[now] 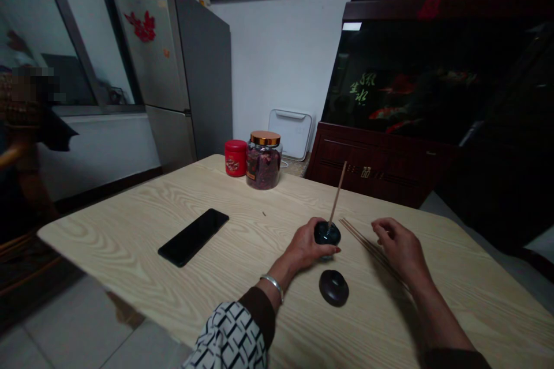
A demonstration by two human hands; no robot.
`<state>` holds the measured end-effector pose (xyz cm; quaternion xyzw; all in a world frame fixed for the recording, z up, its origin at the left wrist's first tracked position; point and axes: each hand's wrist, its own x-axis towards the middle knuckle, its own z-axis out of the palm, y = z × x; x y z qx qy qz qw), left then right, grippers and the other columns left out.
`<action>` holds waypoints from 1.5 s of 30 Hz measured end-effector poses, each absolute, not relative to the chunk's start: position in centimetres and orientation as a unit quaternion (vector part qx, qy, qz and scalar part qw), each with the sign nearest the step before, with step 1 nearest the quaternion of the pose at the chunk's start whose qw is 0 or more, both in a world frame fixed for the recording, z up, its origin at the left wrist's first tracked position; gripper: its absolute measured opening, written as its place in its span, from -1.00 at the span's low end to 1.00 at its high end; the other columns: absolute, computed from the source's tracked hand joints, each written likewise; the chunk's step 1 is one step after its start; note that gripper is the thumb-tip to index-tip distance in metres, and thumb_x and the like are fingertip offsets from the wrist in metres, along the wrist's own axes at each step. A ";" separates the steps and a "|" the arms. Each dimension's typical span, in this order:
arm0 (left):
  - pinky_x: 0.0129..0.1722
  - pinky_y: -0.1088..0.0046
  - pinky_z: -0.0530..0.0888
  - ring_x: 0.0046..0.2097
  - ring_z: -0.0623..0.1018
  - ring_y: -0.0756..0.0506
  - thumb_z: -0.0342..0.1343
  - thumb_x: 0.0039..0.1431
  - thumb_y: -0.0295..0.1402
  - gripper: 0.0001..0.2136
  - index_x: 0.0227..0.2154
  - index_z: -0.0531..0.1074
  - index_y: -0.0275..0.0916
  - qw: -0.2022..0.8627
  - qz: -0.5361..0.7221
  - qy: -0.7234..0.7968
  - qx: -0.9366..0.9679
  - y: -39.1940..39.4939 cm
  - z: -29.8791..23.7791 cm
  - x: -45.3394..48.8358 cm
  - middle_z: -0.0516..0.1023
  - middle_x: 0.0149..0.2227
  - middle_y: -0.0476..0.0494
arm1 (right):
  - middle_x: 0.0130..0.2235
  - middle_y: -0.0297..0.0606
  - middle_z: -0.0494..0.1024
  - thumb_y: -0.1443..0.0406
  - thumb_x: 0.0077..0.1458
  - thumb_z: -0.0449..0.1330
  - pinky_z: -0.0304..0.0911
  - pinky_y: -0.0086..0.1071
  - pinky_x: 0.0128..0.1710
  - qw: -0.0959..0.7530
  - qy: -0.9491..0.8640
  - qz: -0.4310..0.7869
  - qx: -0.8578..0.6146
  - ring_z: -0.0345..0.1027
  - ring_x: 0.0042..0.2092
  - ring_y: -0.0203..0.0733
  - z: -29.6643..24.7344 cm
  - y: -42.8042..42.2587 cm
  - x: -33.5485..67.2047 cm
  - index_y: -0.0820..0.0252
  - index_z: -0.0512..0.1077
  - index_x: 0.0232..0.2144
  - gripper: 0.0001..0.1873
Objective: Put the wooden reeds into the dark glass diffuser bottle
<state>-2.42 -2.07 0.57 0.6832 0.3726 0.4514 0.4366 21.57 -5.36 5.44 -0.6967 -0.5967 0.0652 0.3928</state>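
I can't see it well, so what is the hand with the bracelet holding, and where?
The left hand holds a small dark round holder by its side; a thin wooden stick stands in its top.

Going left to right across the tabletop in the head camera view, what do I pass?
Black smartphone → red tin → glass jar of dried red petals → left hand → right hand

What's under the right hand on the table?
Thin wooden sticks lie on the pale wood table below the right hand, which hides part of them from view.
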 end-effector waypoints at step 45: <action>-0.12 0.30 0.45 -0.12 0.51 -0.19 0.45 -0.21 -0.12 -0.32 0.01 0.41 -0.22 0.433 0.442 0.370 0.693 -2.2 0.8 -2.6 0.55 -0.14 -0.18 | -0.34 -0.25 0.59 0.24 -0.09 0.40 0.24 -0.51 -0.53 0.772 -0.441 0.197 -0.414 0.46 -0.35 -0.27 10.7 -4.3 15.1 0.21 0.49 -0.29 -0.70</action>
